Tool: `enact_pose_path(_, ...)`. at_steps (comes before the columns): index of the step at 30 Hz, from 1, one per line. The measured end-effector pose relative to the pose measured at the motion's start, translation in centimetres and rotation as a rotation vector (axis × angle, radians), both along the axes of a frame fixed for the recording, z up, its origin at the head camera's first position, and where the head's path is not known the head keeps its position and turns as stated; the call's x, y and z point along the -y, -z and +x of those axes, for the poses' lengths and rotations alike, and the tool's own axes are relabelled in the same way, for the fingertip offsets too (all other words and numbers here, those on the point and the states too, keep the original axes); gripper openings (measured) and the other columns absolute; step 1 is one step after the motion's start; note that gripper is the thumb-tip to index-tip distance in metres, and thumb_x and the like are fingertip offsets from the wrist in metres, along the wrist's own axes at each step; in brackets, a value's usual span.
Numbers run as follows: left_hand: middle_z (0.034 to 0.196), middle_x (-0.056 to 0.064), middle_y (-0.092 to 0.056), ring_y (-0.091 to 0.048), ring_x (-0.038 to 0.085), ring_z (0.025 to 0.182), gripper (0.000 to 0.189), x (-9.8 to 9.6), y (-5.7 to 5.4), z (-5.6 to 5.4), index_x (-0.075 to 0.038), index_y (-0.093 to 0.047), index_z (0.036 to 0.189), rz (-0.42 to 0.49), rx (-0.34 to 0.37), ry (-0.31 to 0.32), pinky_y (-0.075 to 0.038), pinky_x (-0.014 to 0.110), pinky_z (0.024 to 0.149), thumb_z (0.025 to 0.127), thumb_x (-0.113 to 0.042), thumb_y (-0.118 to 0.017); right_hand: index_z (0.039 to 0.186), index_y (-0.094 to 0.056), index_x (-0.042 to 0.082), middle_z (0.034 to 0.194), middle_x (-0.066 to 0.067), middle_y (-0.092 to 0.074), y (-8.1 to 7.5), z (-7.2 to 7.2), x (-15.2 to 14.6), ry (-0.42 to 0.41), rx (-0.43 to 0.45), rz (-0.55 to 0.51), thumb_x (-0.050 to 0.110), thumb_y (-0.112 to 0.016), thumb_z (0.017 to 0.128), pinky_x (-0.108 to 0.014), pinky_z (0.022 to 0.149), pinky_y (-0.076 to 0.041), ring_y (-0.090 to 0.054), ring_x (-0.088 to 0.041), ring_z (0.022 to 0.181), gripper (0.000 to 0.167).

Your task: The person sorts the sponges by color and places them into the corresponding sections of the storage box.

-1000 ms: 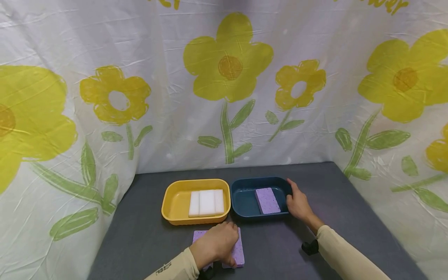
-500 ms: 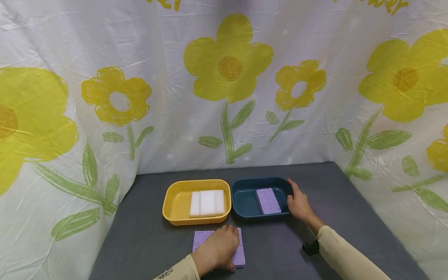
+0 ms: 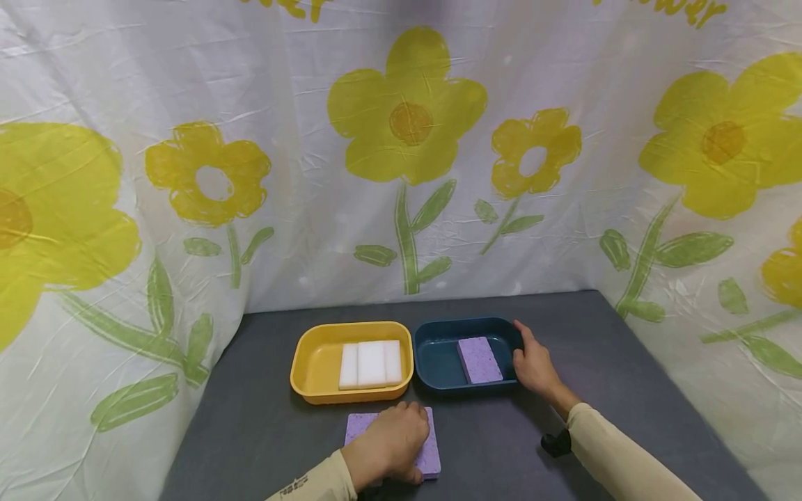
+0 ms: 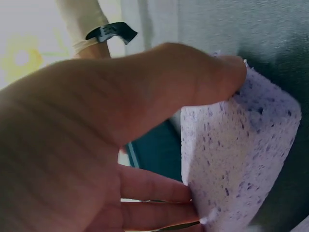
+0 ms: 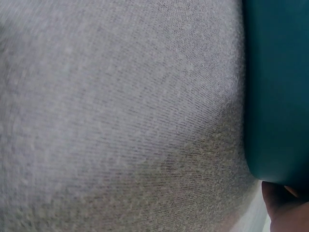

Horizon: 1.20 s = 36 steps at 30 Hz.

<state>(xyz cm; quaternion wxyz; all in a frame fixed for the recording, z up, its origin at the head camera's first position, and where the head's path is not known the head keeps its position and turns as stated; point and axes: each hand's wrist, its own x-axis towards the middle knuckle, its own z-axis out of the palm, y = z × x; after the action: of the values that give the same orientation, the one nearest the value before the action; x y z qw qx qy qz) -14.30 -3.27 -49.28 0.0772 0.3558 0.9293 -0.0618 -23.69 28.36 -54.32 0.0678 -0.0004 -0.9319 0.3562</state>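
My left hand pinches a speckled purple sponge between thumb and fingers, just in front of the yellow tray. In the left wrist view the thumb presses one end of that sponge and the fingers reach its other end. A second purple sponge lies to the left, partly hidden by the hand. My right hand grips the right end of a dark blue tray. Inside that tray rests another purple sponge. The right wrist view shows the blue tray's wall and part of the hand.
A yellow tray stands left of the blue one, nearly touching it. Several white sponges lie side by side in it. Both stand on a dark grey cloth-covered table. A flower-patterned curtain closes off the back and sides.
The left hand has shifted slightly, and the left purple sponge shows more beside it than a second ago. The right hand and both trays stay put.
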Motion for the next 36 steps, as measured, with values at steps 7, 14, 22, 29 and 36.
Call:
enact_pose_path(7,0.106,0.003,-0.070,-0.066,0.016,0.094,0.090,0.2,-3.0,-0.2,-0.006,-0.072,0.127,0.014,-0.013,0.050,-0.062,0.032,0.089,0.064,-0.063,-0.099,0.169,-0.027,-0.003,0.158,-0.036,-0.050,0.0,0.1,0.1,0.003,0.018,-0.007,0.000,-0.043,0.107,-0.057,0.102,-0.047,-0.061,-0.038,0.099,0.065)
enact_pose_path(14,0.112,0.002,-0.073,-0.061,0.010,0.088,0.085,0.4,-7.4,-1.1,-0.007,-0.073,0.130,0.066,0.087,0.058,-0.061,0.029,0.093,0.068,-0.059,-0.099,0.170,-0.025,-0.003,0.164,-0.036,-0.044,0.0,-0.1,0.0,0.006,0.040,-0.015,0.000,-0.041,0.107,-0.060,0.107,-0.046,-0.059,-0.042,0.112,0.066)
enact_pose_path(22,0.114,0.005,-0.073,-0.063,0.013,0.089,0.081,0.3,-10.6,-2.9,-0.004,-0.071,0.130,0.109,0.010,0.062,-0.063,0.032,0.093,0.074,-0.056,-0.097,0.170,-0.025,-0.003,0.162,-0.036,-0.046,0.0,0.0,0.0,0.007,0.041,-0.015,0.000,-0.041,0.106,-0.061,0.108,-0.046,-0.061,-0.039,0.103,0.066)
enact_pose_path(29,0.119,0.008,-0.073,-0.065,0.018,0.098,0.079,-1.1,-11.4,-4.6,-0.002,-0.070,0.133,0.113,-0.035,0.052,-0.061,0.032,0.097,0.078,-0.053,-0.094,0.170,-0.025,-0.003,0.157,-0.035,-0.051,-0.1,0.0,-0.1,0.007,0.031,-0.012,0.000,-0.042,0.106,-0.056,0.102,-0.046,-0.061,-0.036,0.094,0.066)
enact_pose_path(36,0.118,0.010,-0.072,-0.065,0.023,0.101,0.078,-2.6,-10.8,-6.2,-0.001,-0.068,0.134,0.107,-0.100,0.052,-0.058,0.034,0.101,0.080,-0.052,-0.093,0.170,-0.026,-0.003,0.158,-0.035,-0.050,0.1,0.0,-0.1,0.000,0.019,-0.014,0.000,-0.042,0.106,-0.058,0.105,-0.047,-0.060,-0.040,0.108,0.066)
